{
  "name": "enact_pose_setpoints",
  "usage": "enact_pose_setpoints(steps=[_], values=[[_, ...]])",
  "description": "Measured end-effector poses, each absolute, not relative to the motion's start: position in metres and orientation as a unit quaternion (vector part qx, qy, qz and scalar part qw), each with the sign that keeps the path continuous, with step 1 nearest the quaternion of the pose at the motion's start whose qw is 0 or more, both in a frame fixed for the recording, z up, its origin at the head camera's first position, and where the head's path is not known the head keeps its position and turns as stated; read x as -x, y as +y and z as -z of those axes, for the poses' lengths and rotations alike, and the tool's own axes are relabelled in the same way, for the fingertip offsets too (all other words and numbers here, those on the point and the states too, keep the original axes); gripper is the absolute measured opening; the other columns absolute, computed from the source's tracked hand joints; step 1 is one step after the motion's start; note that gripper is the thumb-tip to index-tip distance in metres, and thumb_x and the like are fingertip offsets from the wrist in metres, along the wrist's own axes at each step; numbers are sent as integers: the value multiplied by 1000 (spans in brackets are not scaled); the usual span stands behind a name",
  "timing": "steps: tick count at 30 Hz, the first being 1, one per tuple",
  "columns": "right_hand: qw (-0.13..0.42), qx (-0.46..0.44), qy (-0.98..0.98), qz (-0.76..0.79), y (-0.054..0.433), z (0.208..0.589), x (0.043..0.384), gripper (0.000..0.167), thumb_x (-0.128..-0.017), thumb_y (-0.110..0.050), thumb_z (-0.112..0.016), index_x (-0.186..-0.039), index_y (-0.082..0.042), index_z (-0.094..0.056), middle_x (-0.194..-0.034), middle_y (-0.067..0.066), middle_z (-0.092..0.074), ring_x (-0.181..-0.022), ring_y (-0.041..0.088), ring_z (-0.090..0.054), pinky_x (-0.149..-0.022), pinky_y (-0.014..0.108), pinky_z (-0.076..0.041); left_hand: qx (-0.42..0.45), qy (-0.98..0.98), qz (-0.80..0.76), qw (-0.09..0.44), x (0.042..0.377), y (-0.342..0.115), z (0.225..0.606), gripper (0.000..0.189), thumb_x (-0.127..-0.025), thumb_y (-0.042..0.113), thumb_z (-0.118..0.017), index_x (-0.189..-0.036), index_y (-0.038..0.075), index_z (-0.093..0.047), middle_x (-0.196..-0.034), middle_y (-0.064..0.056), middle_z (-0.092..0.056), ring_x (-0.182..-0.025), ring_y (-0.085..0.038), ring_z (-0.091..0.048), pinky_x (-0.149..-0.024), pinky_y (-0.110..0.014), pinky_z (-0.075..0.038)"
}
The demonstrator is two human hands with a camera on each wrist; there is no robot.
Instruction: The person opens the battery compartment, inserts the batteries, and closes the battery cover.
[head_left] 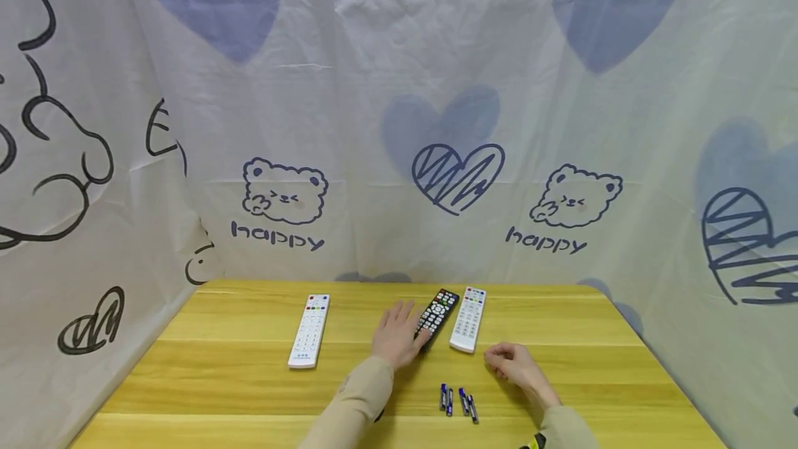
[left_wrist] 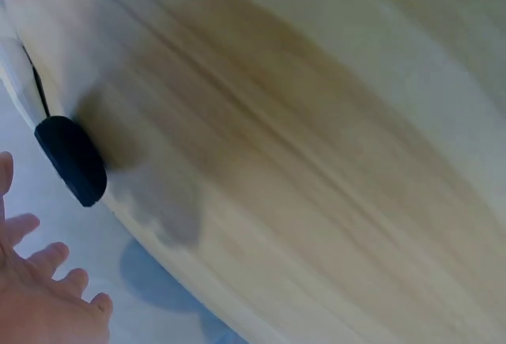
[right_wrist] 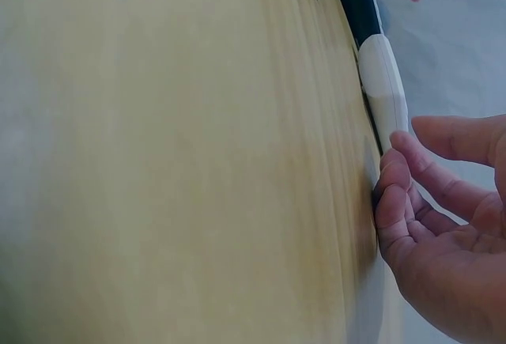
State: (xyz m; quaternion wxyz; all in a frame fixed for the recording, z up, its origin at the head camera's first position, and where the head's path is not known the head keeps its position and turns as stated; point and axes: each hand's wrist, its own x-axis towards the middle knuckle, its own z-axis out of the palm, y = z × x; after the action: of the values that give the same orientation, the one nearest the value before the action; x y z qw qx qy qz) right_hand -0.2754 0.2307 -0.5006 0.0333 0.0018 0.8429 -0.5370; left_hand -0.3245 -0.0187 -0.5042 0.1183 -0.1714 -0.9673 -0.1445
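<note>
My left hand [head_left: 396,335], fingers spread and straight, is beside a black remote control [head_left: 438,310], its thumb overlapping the remote's lower part in the head view. Whether it touches the remote cannot be told; in the left wrist view the hand [left_wrist: 47,289] appears apart from the remote's black end [left_wrist: 73,160]. A white remote [head_left: 469,319] lies just right of the black one. To the right of that white remote's lower end, my right hand [head_left: 514,366] has loosely curled fingers with nothing held. In the right wrist view the hand [right_wrist: 443,217] overlaps the white remote [right_wrist: 383,83].
Another white remote [head_left: 308,331] lies on the left of the wooden table [head_left: 206,359]. Several small blue-and-silver batteries [head_left: 464,400] lie in two pairs between my forearms. A patterned cloth [head_left: 374,227] hangs behind the table and along its sides.
</note>
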Motion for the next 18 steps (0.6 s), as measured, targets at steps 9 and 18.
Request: enact_pose_setpoints(steps=[9,18], values=[[34,8,844,535,232,501,276,22,-97,-4,-60,-106,16,-63,-79,4,-61,-67,12,-51,-56,19,-44,177,-972,135,77,314,-13,494,44,-106,37,-48,-146,20,-53,-159,-7,-44,-147,-31,-40,-123,-51,-34],[36,0,844,535,231,501,276,21,-96,-4,-60,-105,15,-63,-79,4,-62,-68,12,-52,-57,19,-44,170,-978,109,54,312,-13,496,42,-106,35,-47,-146,22,-54,-157,-4,-47,-144,-29,-45,-120,-50,-38]])
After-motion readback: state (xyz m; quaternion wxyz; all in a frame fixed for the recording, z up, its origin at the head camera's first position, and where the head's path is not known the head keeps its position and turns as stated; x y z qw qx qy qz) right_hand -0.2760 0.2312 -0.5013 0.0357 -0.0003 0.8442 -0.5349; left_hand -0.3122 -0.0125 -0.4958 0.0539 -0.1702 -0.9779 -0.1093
